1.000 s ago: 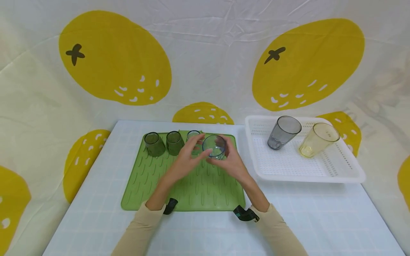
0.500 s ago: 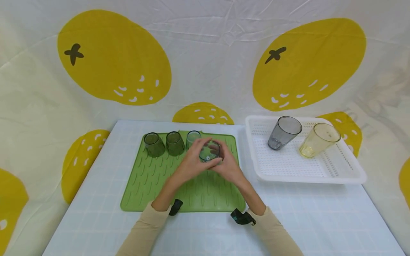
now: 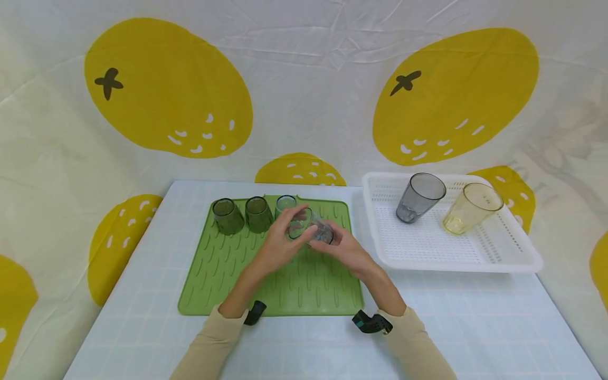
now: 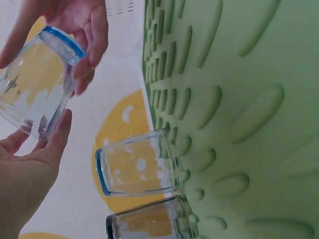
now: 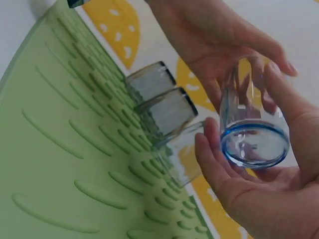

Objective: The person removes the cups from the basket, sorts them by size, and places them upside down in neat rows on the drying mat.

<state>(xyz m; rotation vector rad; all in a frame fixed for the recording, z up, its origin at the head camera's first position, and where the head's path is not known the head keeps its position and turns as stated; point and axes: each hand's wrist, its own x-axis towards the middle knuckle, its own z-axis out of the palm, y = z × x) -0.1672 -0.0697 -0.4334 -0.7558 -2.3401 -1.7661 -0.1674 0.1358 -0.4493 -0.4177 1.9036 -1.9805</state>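
A clear, blue-tinted drinking glass (image 3: 324,232) is held between both hands over the green ridged mat (image 3: 266,287). It lies tilted, its open rim toward the left and its thick blue base (image 5: 255,147) toward the right. My left hand (image 3: 277,243) grips it near the rim, thumb on the near side and fingers beyond. My right hand (image 3: 351,253) holds the base end between thumb and fingers. Upside down along the mat's back edge stand two dark glasses (image 3: 228,219) and a clear one (image 3: 286,203), partly hidden by my left hand.
On the right sits a white perforated basket (image 3: 461,264). Leaning inside are a grey glass (image 3: 420,198) and a yellow glass (image 3: 471,211). A pale checked cloth (image 3: 304,348) covers the table, and a lemon-printed curtain (image 3: 313,105) hangs behind it.
The glass has gone from its opening facing up to lying tilted with the rim leftward. My hands came close together, then my right hand shifted right toward the base.
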